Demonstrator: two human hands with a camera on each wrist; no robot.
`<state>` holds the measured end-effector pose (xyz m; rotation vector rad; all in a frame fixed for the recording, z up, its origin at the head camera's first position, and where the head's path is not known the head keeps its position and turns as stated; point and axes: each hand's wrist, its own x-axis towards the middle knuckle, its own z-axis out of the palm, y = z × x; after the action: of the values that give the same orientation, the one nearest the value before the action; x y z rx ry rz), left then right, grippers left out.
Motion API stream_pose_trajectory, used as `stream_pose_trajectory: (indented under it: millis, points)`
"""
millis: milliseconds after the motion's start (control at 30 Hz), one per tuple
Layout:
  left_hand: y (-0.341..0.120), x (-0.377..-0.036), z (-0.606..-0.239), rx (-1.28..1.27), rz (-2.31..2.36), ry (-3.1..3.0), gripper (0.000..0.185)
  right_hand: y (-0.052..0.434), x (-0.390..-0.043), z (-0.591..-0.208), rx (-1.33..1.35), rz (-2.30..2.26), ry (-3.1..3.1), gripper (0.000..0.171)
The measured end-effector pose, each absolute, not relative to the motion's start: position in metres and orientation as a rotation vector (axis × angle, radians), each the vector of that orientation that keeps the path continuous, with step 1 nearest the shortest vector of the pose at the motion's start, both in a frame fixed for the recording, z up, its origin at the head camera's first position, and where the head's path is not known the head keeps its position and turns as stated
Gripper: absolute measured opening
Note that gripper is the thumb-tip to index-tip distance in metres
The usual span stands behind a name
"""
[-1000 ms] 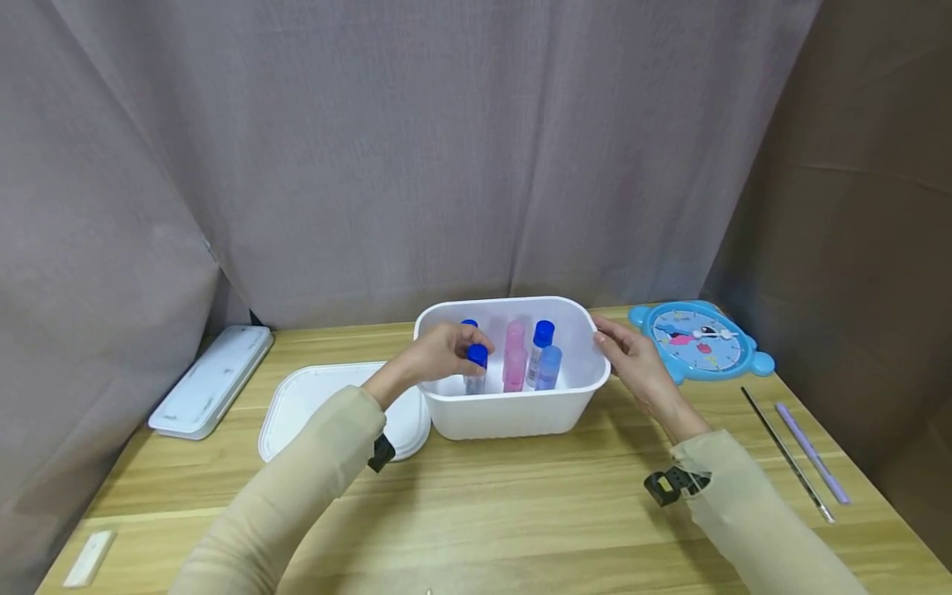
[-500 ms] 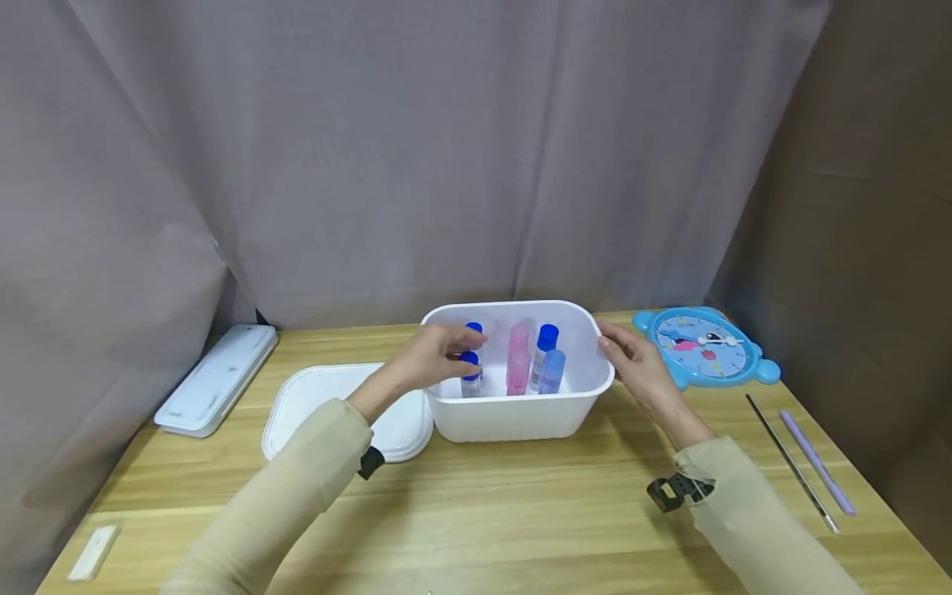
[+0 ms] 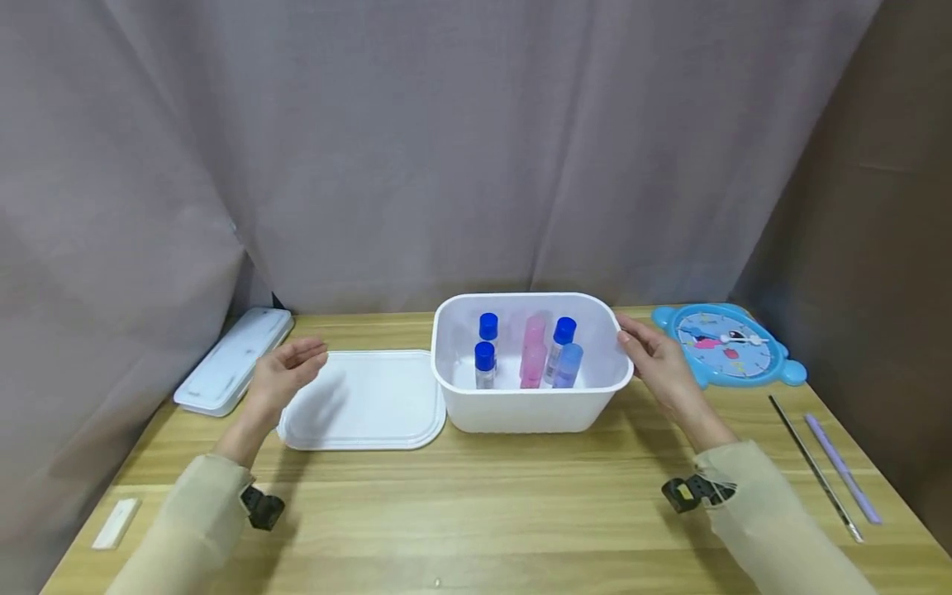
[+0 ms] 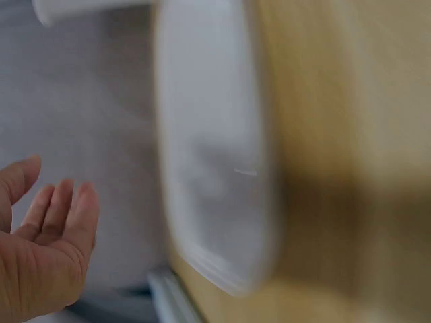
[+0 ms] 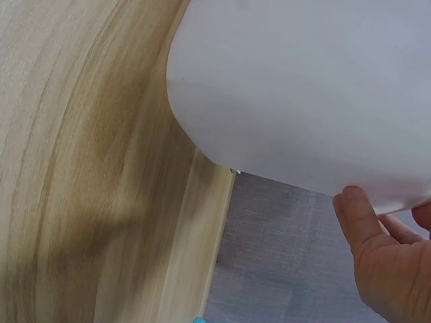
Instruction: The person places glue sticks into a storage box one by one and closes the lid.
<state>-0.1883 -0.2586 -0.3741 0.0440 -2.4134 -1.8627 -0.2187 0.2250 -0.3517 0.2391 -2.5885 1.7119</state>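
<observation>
A white plastic bin [image 3: 525, 411] stands on the table. Inside it several small capped tubes stand upright: two dark-blue-capped ones [image 3: 485, 364] at the left, pink ones [image 3: 532, 364] in the middle, and a dark-blue-capped one [image 3: 563, 335] beside a light blue one [image 3: 568, 365] at the right. My right hand [image 3: 662, 372] holds the bin's right end, thumb at the rim and fingers against the outer wall [image 5: 283, 121]. My left hand [image 3: 283, 376] is raised by the left end of a flat white lid [image 3: 372, 405], palm turned inward, fingers fairly straight, holding nothing.
A long white case [image 3: 234, 364] lies at the back left, and a small white eraser-like block [image 3: 116, 524] at the front left. On the right are a blue toy clock [image 3: 725, 345], a dark pencil [image 3: 814, 467] and a purple pen [image 3: 844, 469]. Grey curtain hangs behind.
My left hand has let go of a dark-blue-capped tube at the bin's left and moved out leftwards past the lid. My right hand stays at the bin's right end.
</observation>
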Motion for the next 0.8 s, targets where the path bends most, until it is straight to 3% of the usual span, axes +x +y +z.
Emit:
stream_pose_trajectory:
  millis: [267,800]
  points:
    - [-0.294,-0.182,-0.413,0.418,-1.664,-2.457,0.047,0.226,-0.218,-0.35,0.235,1.698,-2.597,0.055]
    - [-0.308,-0.183,-0.434,0.455,-1.396,-2.628,0.038,0.225,-0.217,-0.349,0.237,1.765,-2.564,0.056]
